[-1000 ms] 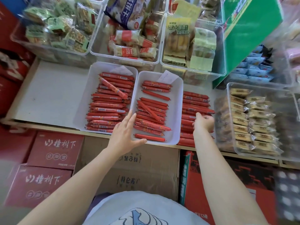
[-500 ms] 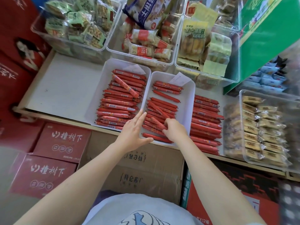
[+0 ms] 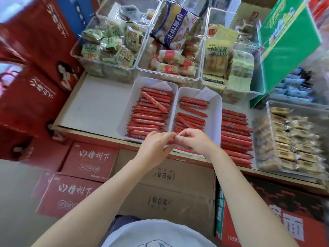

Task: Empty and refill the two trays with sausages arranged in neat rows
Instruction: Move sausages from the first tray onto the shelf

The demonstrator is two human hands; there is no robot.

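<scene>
Both hands, left (image 3: 156, 148) and right (image 3: 194, 141), pinch sausages (image 3: 179, 139) (labels blurred); carton (image 3: 92, 157) writing illegible.

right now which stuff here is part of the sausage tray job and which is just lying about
Part of the job:
left tray
right tray
loose sausages beside the right tray
left hand
right hand

Just lying about:
clear snack bins
biscuit bin
red cartons
green box
</scene>
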